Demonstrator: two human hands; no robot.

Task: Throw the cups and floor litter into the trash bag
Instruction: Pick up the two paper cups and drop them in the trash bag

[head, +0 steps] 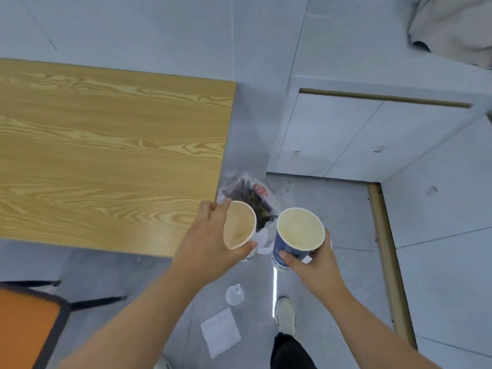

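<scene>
Two bare forearms reach forward and down from the bottom of the frame, each hand closed around a paper cup. At left, the left hand [210, 235] wraps its thumb and fingers around the rim and side of a pale cup [239, 225], which tilts toward the right, its mouth open to the camera. At right, the right hand [316, 259] grips a blue-sided cup [299, 230] from below, thumb on the near wall, the cup held almost upright. Both cups hang above a white plastic trash bag [262, 194] standing open on the grey floor at the corner of a wooden table [106, 155]. Below the hands, a clear plastic lid [234, 294] and a white paper napkin [220, 332] lie on the floor, just beside a white shoe [286, 312]. An orange chair [26, 326] sits at lower left.
</scene>
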